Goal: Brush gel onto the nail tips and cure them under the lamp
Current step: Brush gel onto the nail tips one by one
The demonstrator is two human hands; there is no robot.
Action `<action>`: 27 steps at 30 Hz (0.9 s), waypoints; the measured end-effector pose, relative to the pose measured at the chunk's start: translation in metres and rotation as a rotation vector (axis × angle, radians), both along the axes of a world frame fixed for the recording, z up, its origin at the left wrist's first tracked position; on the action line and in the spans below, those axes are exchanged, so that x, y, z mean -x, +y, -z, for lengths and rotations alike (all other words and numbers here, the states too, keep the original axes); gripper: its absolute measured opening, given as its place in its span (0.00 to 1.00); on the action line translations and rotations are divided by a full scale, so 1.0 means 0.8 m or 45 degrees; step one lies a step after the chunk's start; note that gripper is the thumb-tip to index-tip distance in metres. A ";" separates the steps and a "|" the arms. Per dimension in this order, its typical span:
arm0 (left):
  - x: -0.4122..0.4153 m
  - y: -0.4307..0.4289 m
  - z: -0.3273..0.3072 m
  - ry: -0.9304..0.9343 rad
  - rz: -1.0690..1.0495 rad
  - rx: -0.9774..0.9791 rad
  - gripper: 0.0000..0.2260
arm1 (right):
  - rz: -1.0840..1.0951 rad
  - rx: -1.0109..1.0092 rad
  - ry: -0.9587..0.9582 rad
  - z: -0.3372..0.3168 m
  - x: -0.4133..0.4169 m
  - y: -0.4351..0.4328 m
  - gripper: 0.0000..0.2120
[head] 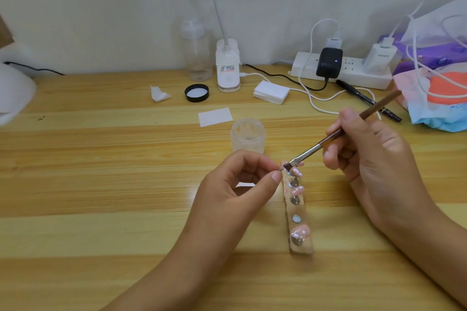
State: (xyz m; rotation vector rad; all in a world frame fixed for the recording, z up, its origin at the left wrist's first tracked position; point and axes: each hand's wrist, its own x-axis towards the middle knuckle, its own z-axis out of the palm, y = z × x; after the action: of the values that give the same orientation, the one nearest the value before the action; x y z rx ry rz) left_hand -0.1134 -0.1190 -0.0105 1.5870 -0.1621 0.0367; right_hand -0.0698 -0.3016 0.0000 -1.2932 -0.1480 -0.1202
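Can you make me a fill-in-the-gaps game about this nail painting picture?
The left hand pinches a nail tip; the right hand holds a ___ with a brown handle. The jar stands ___, with no lid on. The lid by the bottle is coloured ___.
Missing words: brush, open, black.

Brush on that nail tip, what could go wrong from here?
The left hand pinches the nail tip by its edge, so the brush in the right hand might push it loose or smear gel onto skin. The open gel jar stands just behind the left hand; a reach could tip it. Other tips on the holder strip lie close under the bristles; a drip may mar them.
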 end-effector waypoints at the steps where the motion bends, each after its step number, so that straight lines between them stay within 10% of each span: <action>1: 0.000 0.000 0.000 0.005 0.004 0.001 0.01 | 0.004 0.002 -0.007 0.000 0.000 0.000 0.12; 27: 0.002 -0.001 -0.002 -0.001 0.017 -0.044 0.03 | 0.126 0.034 -0.019 0.004 -0.002 -0.001 0.14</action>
State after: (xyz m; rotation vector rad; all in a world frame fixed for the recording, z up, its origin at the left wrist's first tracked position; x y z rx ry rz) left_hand -0.1149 -0.1200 -0.0088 1.6202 -0.1748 0.0238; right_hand -0.0683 -0.3028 -0.0029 -1.3268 -0.0984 -0.2128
